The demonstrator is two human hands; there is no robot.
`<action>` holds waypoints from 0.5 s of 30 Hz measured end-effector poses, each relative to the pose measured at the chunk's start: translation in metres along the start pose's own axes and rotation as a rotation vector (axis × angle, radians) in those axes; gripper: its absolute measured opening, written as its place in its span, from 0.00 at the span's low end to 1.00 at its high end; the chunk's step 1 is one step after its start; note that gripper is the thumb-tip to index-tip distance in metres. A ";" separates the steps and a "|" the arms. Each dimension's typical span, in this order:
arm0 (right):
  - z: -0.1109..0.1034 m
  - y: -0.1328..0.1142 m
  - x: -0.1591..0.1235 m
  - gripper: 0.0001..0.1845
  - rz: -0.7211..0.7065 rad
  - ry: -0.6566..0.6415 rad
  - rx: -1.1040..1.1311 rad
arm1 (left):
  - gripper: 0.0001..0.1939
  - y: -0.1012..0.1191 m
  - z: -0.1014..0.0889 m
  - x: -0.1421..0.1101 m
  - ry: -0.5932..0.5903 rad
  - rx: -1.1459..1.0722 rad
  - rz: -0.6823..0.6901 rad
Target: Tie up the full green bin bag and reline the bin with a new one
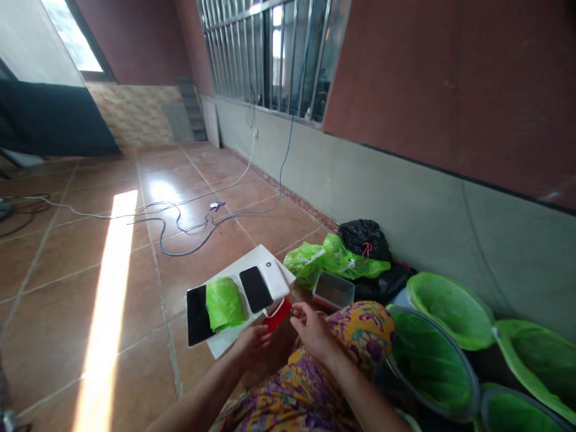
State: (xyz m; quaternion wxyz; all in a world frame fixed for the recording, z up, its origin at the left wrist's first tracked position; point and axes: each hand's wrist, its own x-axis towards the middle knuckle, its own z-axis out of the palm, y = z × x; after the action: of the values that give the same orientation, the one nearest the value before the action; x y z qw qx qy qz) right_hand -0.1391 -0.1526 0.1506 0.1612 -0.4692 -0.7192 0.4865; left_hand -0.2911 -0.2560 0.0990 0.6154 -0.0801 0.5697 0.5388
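Observation:
My left hand is curled around a small red object at the near edge of a white board on the floor. My right hand hovers just right of it, fingers bent together near a white cable; I cannot make out what it holds. On the board lie a dark tablet, a rolled green plastic bag, a black phone and a white power bank.
A clear plastic box sits right of the board, with green bags and black bags against the wall. Green-lined bins crowd the right. Cables trail across the tiled floor. My patterned clothing covers my knees.

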 end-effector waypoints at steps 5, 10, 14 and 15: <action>0.007 0.001 0.036 0.21 0.053 -0.002 -0.198 | 0.12 -0.002 0.020 0.020 -0.024 -0.251 0.011; 0.022 0.010 0.079 0.26 0.110 0.028 -0.220 | 0.06 0.000 0.021 0.020 0.007 -0.403 0.001; 0.040 0.015 0.105 0.26 0.237 0.009 -0.227 | 0.03 0.016 0.019 0.013 -0.014 -0.387 0.019; 0.044 0.015 0.109 0.24 0.238 0.010 -0.205 | 0.03 0.021 0.020 0.011 -0.018 -0.385 0.032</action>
State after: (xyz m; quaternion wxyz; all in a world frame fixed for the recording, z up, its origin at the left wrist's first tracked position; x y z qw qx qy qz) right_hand -0.2171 -0.0848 0.0921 0.0572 -0.5677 -0.7034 0.4239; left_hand -0.2975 -0.2268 0.1080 0.5853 -0.1825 0.4518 0.6481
